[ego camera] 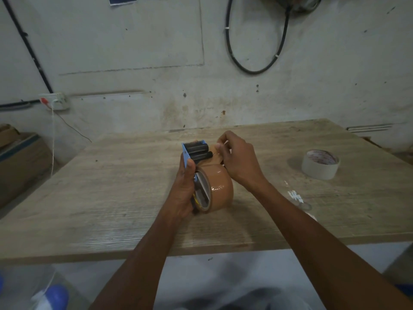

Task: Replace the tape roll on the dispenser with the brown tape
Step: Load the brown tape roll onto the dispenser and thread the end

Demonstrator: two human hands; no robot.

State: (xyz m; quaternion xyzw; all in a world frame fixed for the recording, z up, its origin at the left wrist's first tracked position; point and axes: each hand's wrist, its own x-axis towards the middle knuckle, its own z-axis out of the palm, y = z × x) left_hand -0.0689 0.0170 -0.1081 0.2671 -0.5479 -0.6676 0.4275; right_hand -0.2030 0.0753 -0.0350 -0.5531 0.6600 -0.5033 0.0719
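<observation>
A blue tape dispenser (185, 153) with black rollers and a toothed blade is held above the wooden table (111, 186). A brown tape roll (221, 186) sits on its hub. My left hand (183, 191) grips the dispenser's frame from the left side. My right hand (239, 157) pinches the loose end of the brown tape just right of the rollers. The strip runs from the roll up to those fingers. The dispenser's handle is hidden by my left palm.
A white tape roll (320, 164) lies flat on the table at the right. A clear crumpled piece of tape or plastic (296, 196) lies near my right forearm. Cardboard boxes (17, 157) stand left of the table. A wall socket (54, 100) with a cord is behind.
</observation>
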